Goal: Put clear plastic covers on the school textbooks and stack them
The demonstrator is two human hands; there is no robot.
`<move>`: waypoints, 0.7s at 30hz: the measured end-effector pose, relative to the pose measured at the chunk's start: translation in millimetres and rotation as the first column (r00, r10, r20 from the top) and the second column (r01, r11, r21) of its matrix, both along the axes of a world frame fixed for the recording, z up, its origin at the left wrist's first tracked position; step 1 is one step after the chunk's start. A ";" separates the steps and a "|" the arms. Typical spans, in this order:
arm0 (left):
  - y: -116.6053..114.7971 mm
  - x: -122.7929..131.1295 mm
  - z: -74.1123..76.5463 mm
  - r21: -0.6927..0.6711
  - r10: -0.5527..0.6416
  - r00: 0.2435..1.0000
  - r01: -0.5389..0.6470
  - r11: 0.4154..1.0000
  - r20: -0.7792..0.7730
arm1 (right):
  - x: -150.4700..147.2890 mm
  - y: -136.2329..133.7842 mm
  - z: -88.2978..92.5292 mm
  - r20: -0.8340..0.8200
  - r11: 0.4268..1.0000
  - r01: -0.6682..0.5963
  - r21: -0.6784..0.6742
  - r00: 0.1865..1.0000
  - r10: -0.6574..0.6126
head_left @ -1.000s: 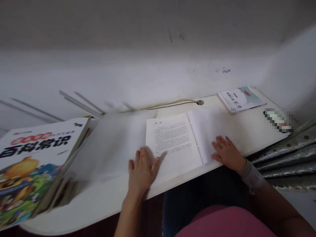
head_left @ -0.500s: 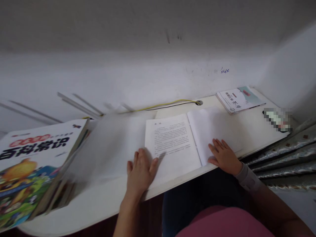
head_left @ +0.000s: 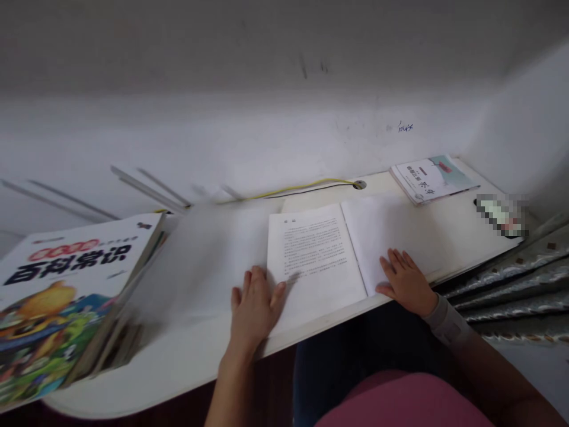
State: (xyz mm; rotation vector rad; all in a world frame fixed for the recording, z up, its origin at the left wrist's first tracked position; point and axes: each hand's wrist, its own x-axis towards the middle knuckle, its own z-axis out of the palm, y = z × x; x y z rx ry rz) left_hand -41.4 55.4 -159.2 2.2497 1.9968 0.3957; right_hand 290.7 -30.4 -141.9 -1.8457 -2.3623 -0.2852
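A home study corner: white desk [head_left: 178, 362], patterned curtain [head_left: 520, 296], children's book [head_left: 66, 296].

The open booklet [head_left: 316, 267] is plain matt paper, thin and white, and the tabletop [head_left: 178, 370] beneath it is smooth, pale and faintly glossy. At left, the thick book [head_left: 66, 284] has a glossy printed cover; the thin book [head_left: 431, 179] at far right looks like coated card. Near right lies folded cloth [head_left: 520, 290] with a satin sheen — the wall [head_left: 267, 130] is matt paint, scuffed in spots.
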 end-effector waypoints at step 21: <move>-30.9 25.3 41.8 0.131 0.226 0.938 -0.198 0.971 -0.263 | -64.7 20.7 4.2 -0.129 0.961 -0.275 0.003 0.953 0.273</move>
